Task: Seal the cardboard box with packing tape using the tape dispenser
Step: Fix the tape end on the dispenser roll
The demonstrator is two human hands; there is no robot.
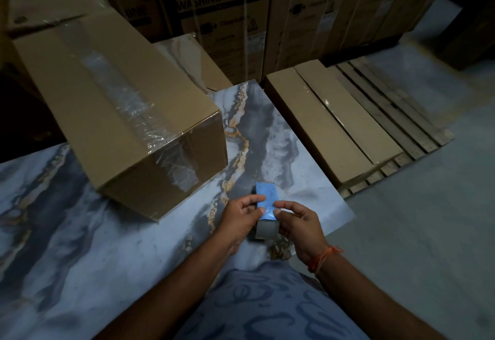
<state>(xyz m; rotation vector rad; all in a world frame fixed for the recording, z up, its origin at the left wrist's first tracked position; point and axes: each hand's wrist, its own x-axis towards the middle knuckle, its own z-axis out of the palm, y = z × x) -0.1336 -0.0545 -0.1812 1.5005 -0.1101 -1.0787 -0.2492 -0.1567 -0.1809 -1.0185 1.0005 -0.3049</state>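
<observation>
A large brown cardboard box (117, 104) lies tilted on the marbled floor at the left, with clear tape along its top seam and down its near end. In front of me I hold a blue tape dispenser (265, 197) with a grey roll of tape (265, 228) under it. My left hand (241, 219) grips the dispenser's left side. My right hand (300, 222) holds its right side, thumb and finger pinched at the blue edge by the roll. Both hands are about a hand's width from the box's near corner.
A long flat carton (329, 123) rests on a wooden pallet (396, 109) at the right. Tall washing machine cartons (227, 18) line the back. Another brown box (53, 2) sits behind the large one. Grey floor (428, 219) lies to the right.
</observation>
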